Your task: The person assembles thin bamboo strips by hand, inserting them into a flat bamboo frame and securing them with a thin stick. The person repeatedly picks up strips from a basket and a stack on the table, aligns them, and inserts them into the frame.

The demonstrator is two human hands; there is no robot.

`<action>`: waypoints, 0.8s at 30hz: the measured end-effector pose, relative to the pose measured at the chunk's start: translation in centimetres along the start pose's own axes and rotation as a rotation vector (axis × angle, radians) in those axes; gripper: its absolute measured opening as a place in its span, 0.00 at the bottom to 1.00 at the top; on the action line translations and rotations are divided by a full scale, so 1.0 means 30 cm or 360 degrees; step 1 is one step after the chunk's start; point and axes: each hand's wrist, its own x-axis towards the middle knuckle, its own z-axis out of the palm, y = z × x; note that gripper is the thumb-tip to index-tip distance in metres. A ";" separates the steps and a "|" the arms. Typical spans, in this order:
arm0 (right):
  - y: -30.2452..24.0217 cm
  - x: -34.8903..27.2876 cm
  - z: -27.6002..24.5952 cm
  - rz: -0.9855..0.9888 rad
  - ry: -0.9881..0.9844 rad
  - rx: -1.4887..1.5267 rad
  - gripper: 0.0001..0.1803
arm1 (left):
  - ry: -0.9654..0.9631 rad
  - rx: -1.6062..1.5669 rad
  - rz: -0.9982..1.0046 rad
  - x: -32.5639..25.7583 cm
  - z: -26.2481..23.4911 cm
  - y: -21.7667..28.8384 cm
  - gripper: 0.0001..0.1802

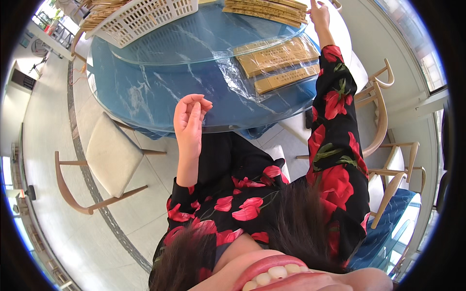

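Observation:
My left hand is raised by the near edge of the blue marbled table, fingers curled in and thumb against them. Nothing shows in it. Stretched far forward, my right hand is at the right end of a stack of flat yellow-brown paper packets. Its fingers are extended and partly cut off by the top of the view; whether they touch the stack I cannot tell. Nearer to me, brown printed packets in clear plastic wrap lie on the table.
A white slatted plastic basket full of thin wooden sticks stands at the far left on a raised glass turntable. A wooden chair with a pale seat is on my left; more chairs stand to the right, beside another blue-topped table.

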 end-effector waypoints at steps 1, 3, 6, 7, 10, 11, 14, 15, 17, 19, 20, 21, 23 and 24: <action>0.039 -0.004 0.028 -0.0026 0.0066 0.0163 0.19 | 0.0020 0.0021 -0.0007 -0.008 0.000 -0.004 0.10; 0.127 -0.079 0.085 -0.0255 0.0274 0.0207 0.19 | -0.0040 0.0299 0.0054 -0.003 0.021 0.004 0.10; 0.028 -0.313 0.106 -0.0548 0.0133 0.0055 0.13 | -0.0297 0.0890 0.0381 0.057 0.069 0.001 0.09; -0.026 -0.352 0.076 -0.0667 0.0035 0.0035 0.12 | -0.0440 0.1174 0.0544 0.084 0.096 0.011 0.10; -0.094 -0.353 0.073 -0.0813 -0.0041 0.0145 0.09 | -0.0626 0.1793 0.0779 0.195 0.180 -0.004 0.11; -0.098 -0.360 0.079 -0.0816 -0.0046 0.0211 0.08 | -0.0639 0.1971 0.0796 0.217 0.199 -0.014 0.11; -0.106 -0.367 0.081 -0.0696 -0.0109 0.0369 0.09 | -0.0676 0.2119 0.0827 0.272 0.238 -0.041 0.10; -0.116 -0.375 0.059 -0.0654 -0.0128 0.0403 0.09 | -0.0662 0.2082 0.0849 0.286 0.256 -0.053 0.09; -0.097 -0.350 0.069 -0.0693 -0.0112 0.0405 0.09 | -0.0676 0.2224 0.0629 0.294 0.281 -0.037 0.09; -0.086 -0.340 0.073 -0.0676 -0.0094 0.0417 0.10 | -0.0703 0.2339 0.0513 0.293 0.289 -0.042 0.09; -0.080 -0.345 0.068 -0.0672 -0.0095 0.0406 0.10 | -0.0652 0.2128 0.0423 0.282 0.288 -0.060 0.09; -0.093 -0.350 0.068 -0.0677 -0.0097 0.0410 0.10 | -0.0585 0.1927 0.0341 0.272 0.279 -0.078 0.09; -0.111 -0.380 0.068 -0.0629 -0.0124 0.0385 0.10 | -0.0482 0.1571 0.0383 0.253 0.279 -0.113 0.10; -0.114 -0.384 0.072 -0.0651 -0.0125 0.0370 0.10 | -0.0515 0.1574 0.0326 0.251 0.296 -0.115 0.11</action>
